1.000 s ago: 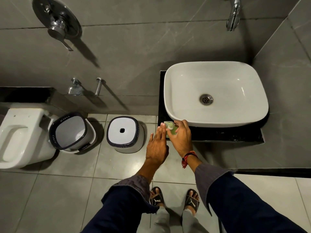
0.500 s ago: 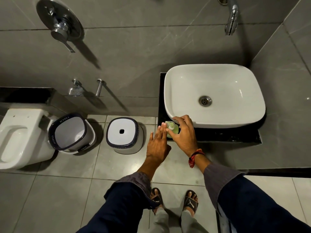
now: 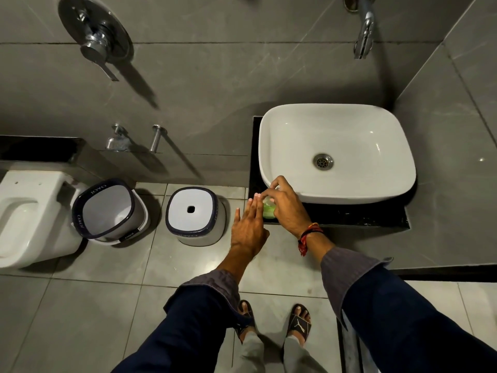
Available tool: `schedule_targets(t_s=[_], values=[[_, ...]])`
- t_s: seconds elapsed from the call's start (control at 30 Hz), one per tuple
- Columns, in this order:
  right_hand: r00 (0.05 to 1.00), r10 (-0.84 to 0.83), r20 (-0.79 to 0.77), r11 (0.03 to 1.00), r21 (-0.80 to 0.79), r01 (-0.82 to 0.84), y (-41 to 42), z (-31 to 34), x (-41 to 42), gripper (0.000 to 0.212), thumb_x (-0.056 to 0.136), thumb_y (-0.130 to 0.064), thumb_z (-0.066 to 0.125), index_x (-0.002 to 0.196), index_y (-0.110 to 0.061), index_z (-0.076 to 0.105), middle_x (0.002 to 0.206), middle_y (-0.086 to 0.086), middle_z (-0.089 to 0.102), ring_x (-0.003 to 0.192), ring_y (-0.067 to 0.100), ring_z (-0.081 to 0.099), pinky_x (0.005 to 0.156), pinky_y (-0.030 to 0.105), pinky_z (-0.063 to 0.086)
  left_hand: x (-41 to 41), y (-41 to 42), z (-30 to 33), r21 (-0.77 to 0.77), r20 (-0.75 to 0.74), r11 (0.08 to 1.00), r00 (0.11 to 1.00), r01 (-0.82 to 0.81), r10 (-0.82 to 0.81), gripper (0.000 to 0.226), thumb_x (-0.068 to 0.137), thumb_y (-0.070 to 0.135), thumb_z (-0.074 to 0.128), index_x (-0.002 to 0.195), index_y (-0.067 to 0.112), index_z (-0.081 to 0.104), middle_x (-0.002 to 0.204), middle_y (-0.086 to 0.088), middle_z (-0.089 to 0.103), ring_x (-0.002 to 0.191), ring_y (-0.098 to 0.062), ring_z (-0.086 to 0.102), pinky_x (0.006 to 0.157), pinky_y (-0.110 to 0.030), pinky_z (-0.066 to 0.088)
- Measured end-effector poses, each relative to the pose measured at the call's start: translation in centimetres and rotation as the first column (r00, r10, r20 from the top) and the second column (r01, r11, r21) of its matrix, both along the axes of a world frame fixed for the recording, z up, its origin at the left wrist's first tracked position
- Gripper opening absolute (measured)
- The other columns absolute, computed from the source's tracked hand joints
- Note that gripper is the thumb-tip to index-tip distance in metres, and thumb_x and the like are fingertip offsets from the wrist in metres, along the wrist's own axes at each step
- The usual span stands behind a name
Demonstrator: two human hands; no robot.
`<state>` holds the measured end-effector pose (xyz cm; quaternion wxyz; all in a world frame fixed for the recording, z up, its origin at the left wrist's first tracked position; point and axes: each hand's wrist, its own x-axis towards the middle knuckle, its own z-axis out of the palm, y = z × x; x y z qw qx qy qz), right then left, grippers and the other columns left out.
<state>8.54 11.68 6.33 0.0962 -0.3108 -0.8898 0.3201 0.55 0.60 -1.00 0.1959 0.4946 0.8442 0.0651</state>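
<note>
Fingers (image 3: 278, 182) of the right hand (image 3: 287, 207) are curled down over the top of a green bottle (image 3: 268, 211) and grip it from above. The left hand (image 3: 248, 230) is flat and holds nothing; its fingers (image 3: 255, 207) are straight and close together, their tips just beside the bottle's left side. Whether they touch it cannot be told.

Bottle location: front left corner of the black counter (image 3: 349, 217), just before the near rim of the white basin (image 3: 295, 130). It appears to stand upright, its long axis running roughly toward the camera, so it is seen almost end-on. Only a small patch of the green body shows between the two hands. The top and any spout are covered by the right hand, so the way it faces cannot be made out. No label is legible.

A red thread band (image 3: 306, 236) sits on the right wrist. Both sleeves are cut off by the lower edge. The tap (image 3: 363, 36) above the basin is cut off at the top edge. On the floor (image 3: 80, 319) to the left stand a stool (image 3: 195, 211), a bucket (image 3: 107, 211) and a toilet (image 3: 27, 216), the last cut off at the left edge.
</note>
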Motion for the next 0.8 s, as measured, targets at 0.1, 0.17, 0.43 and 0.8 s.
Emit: schedule_targets(t_s=[0.1,0.17,0.43,0.8], values=[[1.000,0.012,-0.011,1.000,0.004,-0.012,0.4,0.0,0.6,0.022,0.089,0.006,0.065,0.106,-0.004,0.075,0.119,0.010,0.054,0.110,0.025,0.060,0.099,0.031,0.056,0.0,0.0,0.0,0.003,-0.004,1.000,1.000,-0.001,0.001,0.100,0.095,0.026,0.063,0.160,0.016,-0.012,0.171,-0.004,-0.010,0.158,-0.023,-0.005,0.127,-0.050,0.005],[1.000,0.029,-0.011,1.000,0.005,-0.029,0.5,0.0,0.8,0.022,0.089,0.007,0.065,0.105,-0.003,0.076,0.117,0.010,0.055,0.108,0.024,0.060,0.099,0.031,0.056,0.0,-0.1,-0.1,-0.001,0.001,1.000,1.000,-0.002,0.002,0.101,0.094,0.025,0.063,0.160,0.017,-0.012,0.171,-0.004,-0.010,0.158,-0.023,-0.005,0.128,-0.050,0.006],[0.999,0.049,-0.020,0.999,-0.018,-0.049,0.9,-0.3,0.9,0.018,0.090,0.001,0.068,0.105,-0.005,0.076,0.120,0.008,0.057,0.111,0.022,0.059,0.098,0.027,0.056,0.1,-0.1,0.1,0.001,0.013,1.000,1.000,-0.007,0.007,0.100,0.094,0.023,0.063,0.160,0.016,-0.013,0.171,-0.004,-0.010,0.158,-0.024,-0.005,0.128,-0.050,0.005],[0.689,-0.723,0.050,0.500,-0.650,0.572,-2.9,-5.3,3.2,0.042,0.100,-0.007,0.055,0.142,-0.003,0.054,0.144,0.017,0.059,0.130,0.027,0.059,0.114,0.036,0.045,2.2,-0.8,0.2,0.221,0.527,0.915,0.831,-0.338,0.179,0.086,0.096,0.004,0.057,0.162,0.013,0.002,0.170,-0.006,0.013,0.155,-0.023,0.021,0.119,-0.026,0.023]])
